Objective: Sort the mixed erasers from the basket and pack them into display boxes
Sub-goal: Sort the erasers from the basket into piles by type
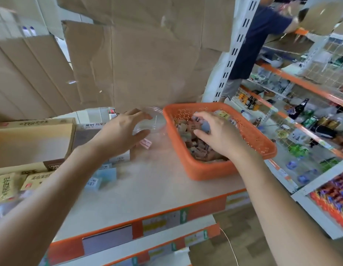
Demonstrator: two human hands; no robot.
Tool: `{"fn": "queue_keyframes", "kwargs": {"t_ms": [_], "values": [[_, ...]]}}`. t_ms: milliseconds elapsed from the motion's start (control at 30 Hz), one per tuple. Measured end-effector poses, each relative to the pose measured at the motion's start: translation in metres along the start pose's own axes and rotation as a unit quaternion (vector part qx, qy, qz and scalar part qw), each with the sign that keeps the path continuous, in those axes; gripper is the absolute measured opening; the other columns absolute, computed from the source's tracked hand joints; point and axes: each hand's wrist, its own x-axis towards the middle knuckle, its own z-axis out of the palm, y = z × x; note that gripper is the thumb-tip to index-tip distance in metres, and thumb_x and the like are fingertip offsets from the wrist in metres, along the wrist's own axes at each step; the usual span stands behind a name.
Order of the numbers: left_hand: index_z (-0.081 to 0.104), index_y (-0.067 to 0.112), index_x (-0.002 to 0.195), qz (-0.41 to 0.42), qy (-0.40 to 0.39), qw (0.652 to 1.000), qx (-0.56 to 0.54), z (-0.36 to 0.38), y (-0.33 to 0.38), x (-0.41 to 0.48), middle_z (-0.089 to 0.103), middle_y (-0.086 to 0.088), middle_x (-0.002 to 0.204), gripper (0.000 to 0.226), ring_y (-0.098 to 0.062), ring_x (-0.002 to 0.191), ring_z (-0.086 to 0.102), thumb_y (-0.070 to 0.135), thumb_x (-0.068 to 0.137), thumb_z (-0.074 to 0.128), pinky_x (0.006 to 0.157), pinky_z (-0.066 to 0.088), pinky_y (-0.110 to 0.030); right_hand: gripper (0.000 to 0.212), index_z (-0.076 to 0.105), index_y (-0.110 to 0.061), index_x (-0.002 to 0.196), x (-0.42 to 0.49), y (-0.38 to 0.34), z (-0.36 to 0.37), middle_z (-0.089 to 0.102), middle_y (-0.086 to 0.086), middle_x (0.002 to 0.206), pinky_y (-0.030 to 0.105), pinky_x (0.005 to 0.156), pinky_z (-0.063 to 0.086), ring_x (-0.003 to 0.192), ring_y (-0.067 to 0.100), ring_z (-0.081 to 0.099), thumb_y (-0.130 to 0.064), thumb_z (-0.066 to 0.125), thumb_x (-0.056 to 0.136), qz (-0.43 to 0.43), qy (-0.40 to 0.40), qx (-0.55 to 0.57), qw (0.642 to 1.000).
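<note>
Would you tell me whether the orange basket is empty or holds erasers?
Partly full: erasers cover most of the basket floor, its far corner is bare, and the right hand grips a grey eraser.

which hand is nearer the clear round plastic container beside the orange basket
Left. The left hand reaches the clear round plastic container, fingers either side; the right hand is in the orange plastic basket, pinching a grey eraser.
</note>
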Motion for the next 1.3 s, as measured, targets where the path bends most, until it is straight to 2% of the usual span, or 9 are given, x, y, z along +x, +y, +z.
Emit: {"fn": "queue_keyframes", "kwargs": {"t_ms": [100, 200, 300, 467, 567, 867, 1000, 1167, 1300], "values": [[0.056, 0.015, 0.123, 0.010, -0.007, 1.000, 0.003, 0.007, 0.009, 0.012, 0.053, 0.003, 0.128, 0.034, -0.020, 0.101, 0.054, 0.024, 0.090, 0.058, 0.076, 0.031, -0.019, 0.049, 0.041, -0.020, 0.138, 0.004, 0.021, -0.003, 0.050, 0.003, 0.136, 0.034, 0.090, 0.044, 0.119, 0.022, 0.050, -0.027, 0.056, 0.092, 0.027, -0.005, 0.001, 1.000], [0.058, 0.016, 0.119, 0.022, -0.023, 0.999, 0.017, 0.018, 0.023, 0.025, 0.055, 0.000, 0.125, 0.043, -0.023, 0.112, 0.055, 0.037, 0.083, 0.049, 0.091, 0.043, -0.033, 0.058, 0.032, -0.015, 0.144, 0.015, 0.047, -0.008, 0.044, 0.006, 0.143, 0.034, 0.093, 0.040, 0.123, 0.024, 0.048, -0.026, 0.055, 0.093, 0.055, -0.010, -0.008, 0.998], [0.059, 0.017, 0.118, 0.011, -0.020, 0.999, 0.026, 0.033, 0.040, 0.038, 0.057, -0.002, 0.120, 0.050, -0.027, 0.111, 0.054, 0.045, 0.080, 0.043, 0.091, 0.045, -0.043, 0.061, 0.029, -0.012, 0.146, 0.030, 0.074, -0.014, 0.042, 0.007, 0.145, 0.031, 0.092, 0.039, 0.119, 0.023, 0.050, -0.025, 0.056, 0.093, 0.051, -0.025, -0.009, 0.998], [0.059, 0.016, 0.119, -0.029, -0.008, 0.999, 0.036, 0.054, 0.069, 0.065, 0.058, -0.004, 0.120, 0.058, -0.025, 0.111, 0.054, 0.053, 0.079, 0.038, 0.092, 0.045, -0.039, 0.063, 0.031, -0.010, 0.145, 0.060, 0.109, -0.019, 0.039, 0.011, 0.147, 0.038, 0.103, 0.037, 0.127, 0.026, 0.045, -0.024, 0.059, 0.090, 0.016, -0.091, -0.021, 0.995], [0.059, 0.017, 0.120, -0.054, -0.007, 0.998, 0.031, 0.068, 0.083, 0.082, 0.058, -0.004, 0.122, 0.046, -0.024, 0.114, 0.052, 0.044, 0.084, 0.048, 0.094, 0.043, -0.039, 0.063, 0.033, -0.011, 0.144, 0.075, 0.120, -0.016, 0.036, 0.009, 0.148, 0.033, 0.107, 0.029, 0.135, 0.023, 0.035, -0.027, 0.060, 0.090, -0.023, -0.129, -0.017, 0.991], [0.055, 0.024, 0.124, -0.104, -0.033, 0.993, 0.034, 0.090, 0.100, 0.113, 0.051, 0.005, 0.134, 0.038, -0.014, 0.121, 0.047, 0.037, 0.089, 0.053, 0.103, 0.037, -0.032, 0.049, 0.056, -0.013, 0.124, 0.108, 0.140, 0.000, 0.058, 0.005, 0.120, 0.035, 0.090, 0.045, 0.111, 0.023, 0.054, -0.038, 0.067, 0.083, -0.130, -0.205, -0.050, 0.969], [0.055, 0.024, 0.124, -0.115, -0.038, 0.992, 0.029, 0.091, 0.096, 0.116, 0.050, 0.005, 0.134, 0.036, -0.014, 0.124, 0.045, 0.033, 0.089, 0.055, 0.104, 0.035, -0.030, 0.031, 0.061, -0.013, 0.104, 0.112, 0.145, 0.010, 0.062, -0.001, 0.098, 0.028, 0.068, 0.042, 0.092, 0.020, 0.060, -0.039, 0.055, 0.089, -0.158, -0.156, -0.046, 0.974], [0.057, 0.022, 0.124, -0.124, -0.031, 0.991, 0.034, 0.092, 0.093, 0.116, 0.051, 0.005, 0.133, 0.034, -0.014, 0.121, 0.047, 0.029, 0.090, 0.056, 0.099, 0.034, -0.026, 0.030, 0.059, -0.014, 0.102, 0.113, 0.143, 0.018, 0.060, -0.004, 0.085, 0.019, 0.048, 0.034, 0.071, 0.016, 0.056, -0.041, 0.051, 0.092, -0.167, -0.107, -0.053, 0.979], [0.057, 0.023, 0.121, -0.118, -0.031, 0.992, 0.024, 0.090, 0.093, 0.116, 0.053, 0.005, 0.130, 0.031, -0.013, 0.114, 0.052, 0.024, 0.090, 0.055, 0.096, 0.039, -0.027, 0.025, 0.057, -0.013, 0.106, 0.113, 0.142, 0.015, 0.059, 0.000, 0.090, 0.027, 0.060, 0.041, 0.079, 0.020, 0.057, -0.033, 0.055, 0.091, -0.160, -0.111, -0.059, 0.979]]}}
